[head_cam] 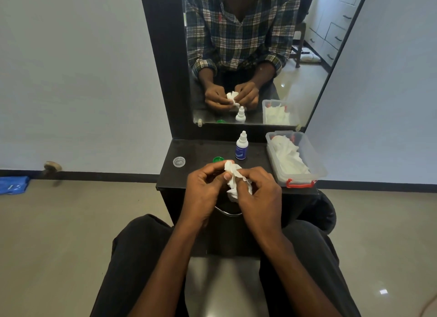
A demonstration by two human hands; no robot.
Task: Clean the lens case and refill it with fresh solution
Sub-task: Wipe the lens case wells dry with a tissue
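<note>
Two hands (233, 189), one bottle (241, 146), one tissue box (295, 160), two caps (179, 161).

A small table (186, 151) stands against a mirror (255, 56), which rises behind it. On the table, a dropper bottle (241, 146) stands upright near the back, about midway across. Just left of the bottle and a little nearer the front lies a cap (217, 159), partly behind the hands. Well to the left of that, near the table's left edge, lies a small round lid (179, 161). At the right end sits an open box (305, 174) with tissues (289, 156) in it. In front of the bottle, above the table's front part, the left hand (203, 193) and right hand (260, 198) meet around a crumpled tissue (234, 182) between them.
</note>
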